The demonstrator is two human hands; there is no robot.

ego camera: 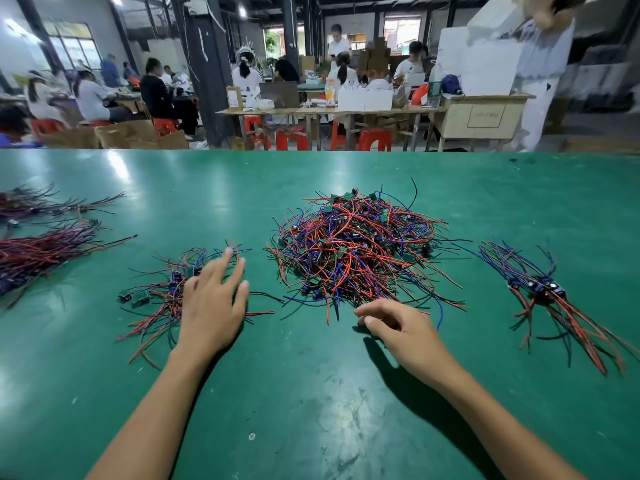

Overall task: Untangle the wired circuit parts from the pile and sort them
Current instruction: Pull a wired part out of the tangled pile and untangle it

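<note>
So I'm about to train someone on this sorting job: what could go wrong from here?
The central pile is densely knotted; pulling one part could drag others along. The left hand rests on a loose group, which it may scatter. The right hand pinches at wire ends; tugging might strain the wires.

The wire bundles point(31, 251) at left run off the edge; the left hand point(211, 306) hides part of the small heap point(162, 299).

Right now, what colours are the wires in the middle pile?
Red, blue and black, on the pile; clearest in the head view.
</note>
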